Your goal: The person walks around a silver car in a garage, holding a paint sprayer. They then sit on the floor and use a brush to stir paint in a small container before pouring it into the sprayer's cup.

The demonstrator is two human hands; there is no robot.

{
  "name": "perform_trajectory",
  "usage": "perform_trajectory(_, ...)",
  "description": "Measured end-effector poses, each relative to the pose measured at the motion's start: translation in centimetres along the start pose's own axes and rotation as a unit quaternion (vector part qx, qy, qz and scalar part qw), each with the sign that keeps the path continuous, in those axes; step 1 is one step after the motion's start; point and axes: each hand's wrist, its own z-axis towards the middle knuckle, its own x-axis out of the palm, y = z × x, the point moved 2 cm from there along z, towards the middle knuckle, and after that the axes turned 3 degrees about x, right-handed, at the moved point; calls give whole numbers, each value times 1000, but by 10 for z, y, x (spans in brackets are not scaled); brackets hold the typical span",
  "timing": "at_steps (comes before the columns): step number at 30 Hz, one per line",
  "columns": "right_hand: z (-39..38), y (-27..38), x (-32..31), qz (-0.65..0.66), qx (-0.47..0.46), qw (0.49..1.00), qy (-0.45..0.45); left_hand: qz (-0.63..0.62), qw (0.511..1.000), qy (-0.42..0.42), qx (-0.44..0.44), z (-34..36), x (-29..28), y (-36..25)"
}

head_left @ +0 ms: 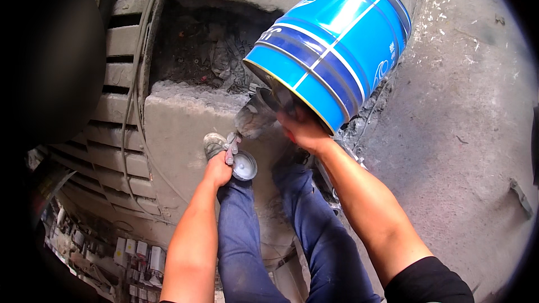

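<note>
A large blue metal drum (348,39) with white and dark blue bands lies tilted in the air, its rimmed end toward me. My right hand (306,129) is closed at that rim's lower edge, the fingers partly in shadow. Lower and to the left, my left hand (219,169) grips a small tool with a round grey cup (245,166) and a pale metal part (232,147). Its exact kind is unclear. It is held just above my left leg, beside my shoe (214,142). Under the drum's rim sits a dusty grey object (255,116) that I cannot make out.
Beyond my feet a dark pit (208,45) with rubble breaks the concrete ledge (185,118). Cables (136,78) run along slotted concrete slabs (120,92) on the left. Several white boxes (140,255) stand at lower left. A grey scrap (521,197) lies on the floor at right.
</note>
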Motion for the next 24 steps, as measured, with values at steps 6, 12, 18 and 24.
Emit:
perform_trajectory(6, -4, -3, -4, 26, 34, 999, 12, -2, 1000, 7, -11, -6, -3, -1)
perform_trajectory(12, -15, 22, -29, 27, 19, 999, 25, 11, 1000, 7, -4, -20, -17, -20)
perform_trajectory(18, -31, 70, -65, 178, 5, 980, 91, 7, 999, -20, 36, -30, -35, -45)
perform_trajectory(24, -39, 106, -106, 293, -36, 948, 121, -6, 994, -48, 94, -35, -46, -56)
